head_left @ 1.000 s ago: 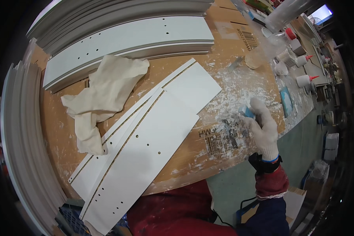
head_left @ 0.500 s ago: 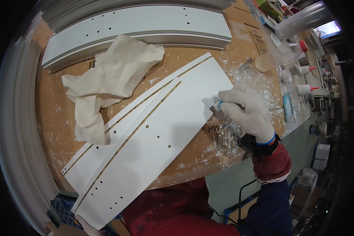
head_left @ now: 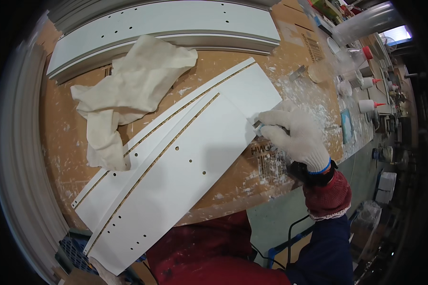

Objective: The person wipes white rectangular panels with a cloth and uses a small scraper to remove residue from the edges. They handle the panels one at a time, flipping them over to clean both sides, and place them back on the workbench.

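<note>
My right hand [head_left: 295,135], in a white knit glove, pinches a small scraper [head_left: 257,124] at the far right end of a long white panel [head_left: 176,190]. The scraper's blade meets the panel's edge; its handle is mostly hidden in my fingers. The panel has a narrow groove along one side and several drilled holes. It lies at a slant over a second white panel [head_left: 259,83] with a like groove. At the lower left, my left hand [head_left: 104,271], also gloved, grips the near end of the upper panel from below; most of its fingers are hidden.
A crumpled cream cloth [head_left: 133,85] lies left of the panels on the stained cardboard [head_left: 233,187]. Stacked white boards [head_left: 176,23] stand behind. At the right are a loose metal blade [head_left: 297,73], a red-capped jar [head_left: 354,59] and red-tipped glue bottles [head_left: 366,106].
My right hand has shifted slightly left along with the scraper, whose blade now sits closer against the panel's edge. The left hand keeps its grip.
</note>
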{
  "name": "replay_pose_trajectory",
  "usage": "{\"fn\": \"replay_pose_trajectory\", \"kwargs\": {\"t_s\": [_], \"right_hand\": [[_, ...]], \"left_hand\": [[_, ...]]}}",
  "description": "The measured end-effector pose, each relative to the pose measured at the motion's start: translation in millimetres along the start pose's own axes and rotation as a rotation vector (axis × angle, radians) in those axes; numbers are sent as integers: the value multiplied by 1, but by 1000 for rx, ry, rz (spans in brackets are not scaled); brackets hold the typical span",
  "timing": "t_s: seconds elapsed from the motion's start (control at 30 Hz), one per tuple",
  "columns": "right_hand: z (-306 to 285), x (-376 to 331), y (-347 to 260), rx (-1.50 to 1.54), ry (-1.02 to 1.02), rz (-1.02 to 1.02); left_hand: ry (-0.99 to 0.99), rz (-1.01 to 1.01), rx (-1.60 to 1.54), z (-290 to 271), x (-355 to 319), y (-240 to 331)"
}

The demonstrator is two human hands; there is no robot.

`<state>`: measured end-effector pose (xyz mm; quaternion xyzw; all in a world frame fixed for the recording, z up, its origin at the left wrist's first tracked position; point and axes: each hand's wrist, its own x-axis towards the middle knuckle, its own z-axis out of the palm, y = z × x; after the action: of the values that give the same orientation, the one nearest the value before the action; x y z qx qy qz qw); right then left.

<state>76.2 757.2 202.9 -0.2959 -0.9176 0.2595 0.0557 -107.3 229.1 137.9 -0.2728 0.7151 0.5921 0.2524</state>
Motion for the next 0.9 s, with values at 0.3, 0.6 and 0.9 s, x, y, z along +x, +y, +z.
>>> {"fn": "replay_pose_trajectory", "kwargs": {"t_s": [0.3, 0.6, 0.9], "right_hand": [[5, -11, 6, -60, 59, -37], [3, -58, 56, 313, 478, 460], [20, -104, 90, -493, 610, 317]], "left_hand": [[-12, 17, 21, -9, 8, -2], [-20, -7, 36, -4, 6, -2], [-58, 194, -7, -34, 31, -31]]}}
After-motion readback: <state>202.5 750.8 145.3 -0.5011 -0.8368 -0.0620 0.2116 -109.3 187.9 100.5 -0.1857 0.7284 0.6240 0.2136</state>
